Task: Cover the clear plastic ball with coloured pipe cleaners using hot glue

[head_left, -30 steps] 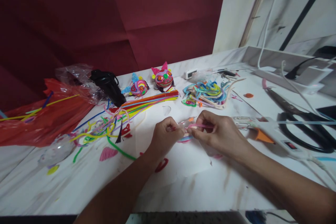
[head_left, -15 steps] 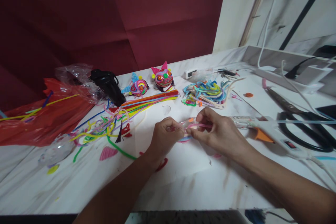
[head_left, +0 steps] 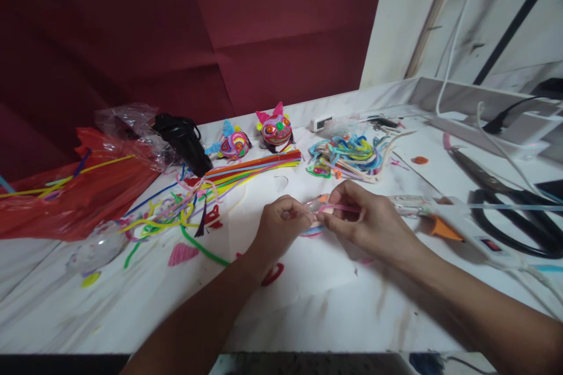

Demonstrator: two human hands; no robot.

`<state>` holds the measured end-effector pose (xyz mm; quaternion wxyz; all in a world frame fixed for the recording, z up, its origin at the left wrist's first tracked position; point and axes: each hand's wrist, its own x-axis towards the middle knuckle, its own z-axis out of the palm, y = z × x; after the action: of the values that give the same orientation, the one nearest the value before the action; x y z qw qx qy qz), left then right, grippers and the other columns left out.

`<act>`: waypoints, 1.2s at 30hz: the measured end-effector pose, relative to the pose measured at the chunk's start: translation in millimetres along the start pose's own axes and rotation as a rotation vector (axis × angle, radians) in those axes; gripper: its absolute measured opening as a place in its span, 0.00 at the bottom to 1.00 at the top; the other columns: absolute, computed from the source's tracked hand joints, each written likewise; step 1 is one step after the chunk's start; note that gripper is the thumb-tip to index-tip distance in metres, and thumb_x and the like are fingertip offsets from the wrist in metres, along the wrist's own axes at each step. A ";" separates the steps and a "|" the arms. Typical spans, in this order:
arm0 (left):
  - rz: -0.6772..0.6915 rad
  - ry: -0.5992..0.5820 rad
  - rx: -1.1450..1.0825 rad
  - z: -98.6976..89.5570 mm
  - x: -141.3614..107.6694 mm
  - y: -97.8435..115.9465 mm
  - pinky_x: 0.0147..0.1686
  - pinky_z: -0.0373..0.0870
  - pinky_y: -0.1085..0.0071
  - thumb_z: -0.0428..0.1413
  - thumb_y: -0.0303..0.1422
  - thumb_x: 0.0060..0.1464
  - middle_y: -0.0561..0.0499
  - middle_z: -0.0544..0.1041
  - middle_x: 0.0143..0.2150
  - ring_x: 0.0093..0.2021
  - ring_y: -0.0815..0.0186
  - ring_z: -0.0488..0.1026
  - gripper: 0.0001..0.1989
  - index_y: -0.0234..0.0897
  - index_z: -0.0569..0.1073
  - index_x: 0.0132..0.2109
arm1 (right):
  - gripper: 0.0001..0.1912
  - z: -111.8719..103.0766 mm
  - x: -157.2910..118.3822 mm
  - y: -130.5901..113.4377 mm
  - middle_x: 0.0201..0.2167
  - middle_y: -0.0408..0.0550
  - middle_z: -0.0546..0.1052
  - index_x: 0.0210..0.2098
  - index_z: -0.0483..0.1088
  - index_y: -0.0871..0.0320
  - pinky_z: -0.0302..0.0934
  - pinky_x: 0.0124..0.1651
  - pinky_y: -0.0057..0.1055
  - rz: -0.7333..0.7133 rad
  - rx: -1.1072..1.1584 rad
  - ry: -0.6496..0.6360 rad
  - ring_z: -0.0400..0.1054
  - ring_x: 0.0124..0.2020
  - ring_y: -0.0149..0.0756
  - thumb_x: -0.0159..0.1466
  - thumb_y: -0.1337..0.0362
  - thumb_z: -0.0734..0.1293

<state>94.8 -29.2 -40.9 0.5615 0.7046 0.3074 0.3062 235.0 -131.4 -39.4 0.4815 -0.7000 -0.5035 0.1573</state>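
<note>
Fingers of our right hand [head_left: 367, 217] are pinching a pink strip [head_left: 343, 208] | our left hand [head_left: 281, 225] is curled at the clear craft piece [head_left: 313, 205], can't tell its grip | both bits sit nearer us than the stem bundle [head_left: 264, 164] | pink-eared toy [head_left: 275, 129] just behind that bundle

Pink strip [head_left: 346, 208], swirled multicolour figure [head_left: 275, 133] with pink ears [head_left: 278, 109], maroon backdrop [head_left: 285, 23], white tabletop [head_left: 373, 331] streaked brown, red bag [head_left: 48, 208]
</note>
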 end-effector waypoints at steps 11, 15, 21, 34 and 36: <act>0.055 0.016 0.023 1.9 -1.5 -0.1 0.28 0.57 0.73 0.58 0.29 0.37 0.55 0.68 0.22 0.25 0.71 0.61 0.03 0.36 0.72 0.20 | 0.10 1.3 -1.3 -3.5 0.17 0.36 0.67 0.29 0.63 0.53 0.55 0.22 0.28 0.051 0.026 -0.013 0.61 0.19 0.30 0.52 0.58 0.69; 0.048 0.001 0.010 1.8 -1.7 -0.5 0.28 0.56 0.73 0.58 0.29 0.38 0.56 0.66 0.22 0.25 0.71 0.60 0.04 0.35 0.72 0.20 | 0.09 1.0 -1.9 -3.3 0.18 0.36 0.67 0.29 0.63 0.52 0.55 0.22 0.28 0.050 0.032 -0.024 0.61 0.19 0.30 0.52 0.59 0.68; 0.038 -0.030 -0.060 0.8 -0.2 -3.3 0.27 0.53 0.72 0.58 0.36 0.42 0.56 0.63 0.22 0.25 0.71 0.58 0.11 0.35 0.68 0.20 | 0.09 0.5 -0.5 -3.1 0.18 0.36 0.68 0.29 0.64 0.53 0.56 0.23 0.28 0.036 0.024 -0.020 0.62 0.19 0.31 0.52 0.58 0.68; 0.065 -0.008 0.069 -1.3 2.2 -0.5 0.29 0.54 0.73 0.60 0.35 0.43 0.57 0.63 0.23 0.26 0.72 0.57 0.10 0.35 0.70 0.21 | 0.13 -1.2 -0.3 2.0 0.19 0.36 0.68 0.30 0.63 0.53 0.54 0.23 0.28 0.022 0.062 -0.072 0.61 0.19 0.30 0.57 0.53 0.69; 0.063 0.001 0.062 -1.0 2.3 -0.7 0.28 0.54 0.73 0.60 0.34 0.43 0.57 0.62 0.23 0.25 0.72 0.57 0.10 0.35 0.70 0.21 | 0.12 -1.3 -1.0 2.7 0.19 0.37 0.69 0.30 0.64 0.53 0.54 0.23 0.28 0.027 0.080 -0.087 0.61 0.20 0.30 0.57 0.54 0.69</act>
<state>95.4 -26.7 -41.2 0.5292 0.7310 0.2947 0.3143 236.9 -133.0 -41.3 0.4846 -0.6794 -0.5076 0.2142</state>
